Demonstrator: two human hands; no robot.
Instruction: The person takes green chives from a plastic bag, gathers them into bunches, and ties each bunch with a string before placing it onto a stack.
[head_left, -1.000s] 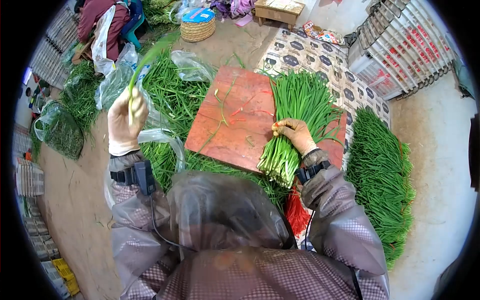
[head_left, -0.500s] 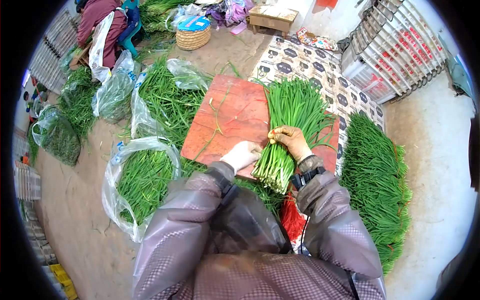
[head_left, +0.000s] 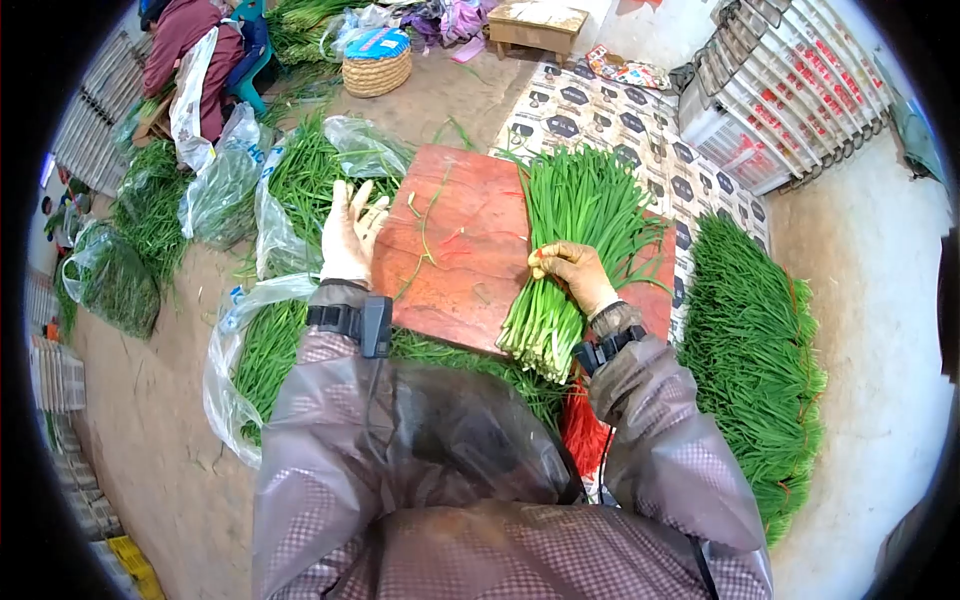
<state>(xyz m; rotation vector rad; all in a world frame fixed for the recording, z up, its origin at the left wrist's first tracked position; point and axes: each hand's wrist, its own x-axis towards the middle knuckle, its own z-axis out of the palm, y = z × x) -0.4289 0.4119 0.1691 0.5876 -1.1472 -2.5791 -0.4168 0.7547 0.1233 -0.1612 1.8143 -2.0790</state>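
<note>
A thick bundle of garlic chives (head_left: 590, 205) lies on a reddish board (head_left: 470, 215), its pale cut ends towards me. My right hand (head_left: 575, 272), in a stained glove, is closed on the bundle near the pale stems; a speck of red tie shows at its fingertips. White-gloved, my left hand (head_left: 350, 235) is raised off the board's left edge with fingers apart, holding nothing. Loose chive leaves and red strands lie on the board beside the bundle. Below the board's near edge hangs a bunch of red ties (head_left: 585, 430).
Open plastic bags of loose chives (head_left: 265, 370) stand left of the board. Stacked tied chives (head_left: 750, 370) lie on the right, near white crates (head_left: 790, 100). Farther back are a woven basket (head_left: 377, 72), a low wooden table (head_left: 538, 27) and a seated person (head_left: 195, 60).
My left hand has moved from beside the bundle's stems out to the left and its fingers have spread. My right hand stays at the bundle.
</note>
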